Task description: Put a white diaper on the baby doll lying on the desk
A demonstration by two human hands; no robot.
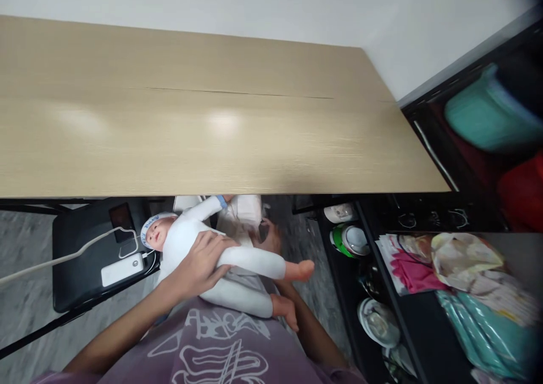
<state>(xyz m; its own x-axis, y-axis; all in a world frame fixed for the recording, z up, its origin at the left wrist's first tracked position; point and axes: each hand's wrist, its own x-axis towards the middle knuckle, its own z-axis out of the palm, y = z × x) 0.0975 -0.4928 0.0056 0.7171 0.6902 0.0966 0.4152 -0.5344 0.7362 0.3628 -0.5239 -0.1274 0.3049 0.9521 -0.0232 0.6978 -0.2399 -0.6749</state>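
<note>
A baby doll [182,240] in a white suit with blue cuffs and a printed cap lies across my lap, its head to the left and its bare feet to the right. My left hand [210,259] rests over its hip, the fingers laid on the body and the thumb between the legs, holding it there. Beyond the doll, under the table edge, is a whitish packet [246,211] in clear plastic. My right hand [270,238] reaches past the doll's legs with curled fingers at the packet's right side; the doll's leg hides part of this hand.
A wooden table [220,146] overhangs the doll. On a black chair [76,259] at left lie a white power bank [123,269], a cable and a dark phone [121,221]. Black shelves at right hold a green-and-white tin [350,240], pink cloth [413,271] and teal plastic packs [487,322].
</note>
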